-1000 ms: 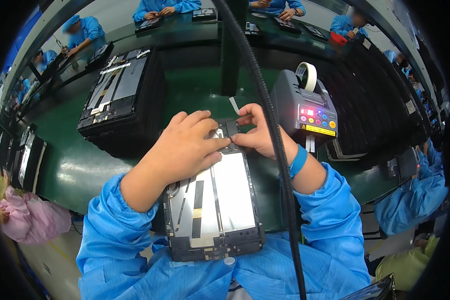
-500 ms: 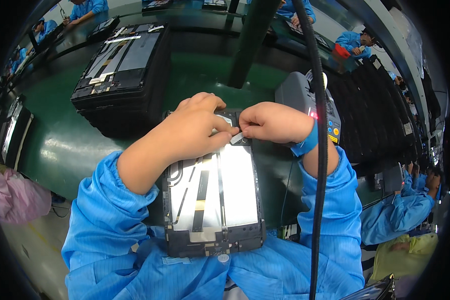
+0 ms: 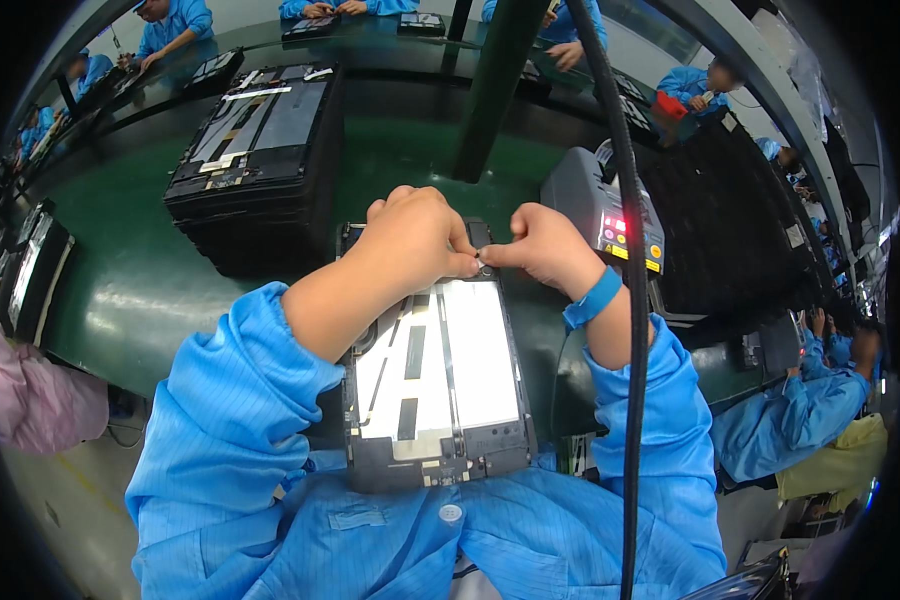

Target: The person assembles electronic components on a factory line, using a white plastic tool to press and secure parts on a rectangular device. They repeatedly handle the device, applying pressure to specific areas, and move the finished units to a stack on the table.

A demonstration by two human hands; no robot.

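A tablet-like assembly with a bright silver back and black ends lies in front of me, its near end by my body. My left hand reaches over its far end, fingers bent and pinched together near the far right corner. What they grip, if anything, is hidden. Beside those fingertips a small pale piece shows on the corner. My right hand, with a blue wrist band, has its fingers curled in; the thumb presses at that same corner, almost touching the left fingertips.
A tall stack of similar assemblies stands at far left. A grey machine with a red-lit display is at right, beside black stacked trays. A black cable hangs across the right side. Several people in blue work around the green table.
The pale strip between my hands shows less and sits against the corner. My right hand's fingers have lifted away, leaving the thumb pressing. The view has shifted slightly.
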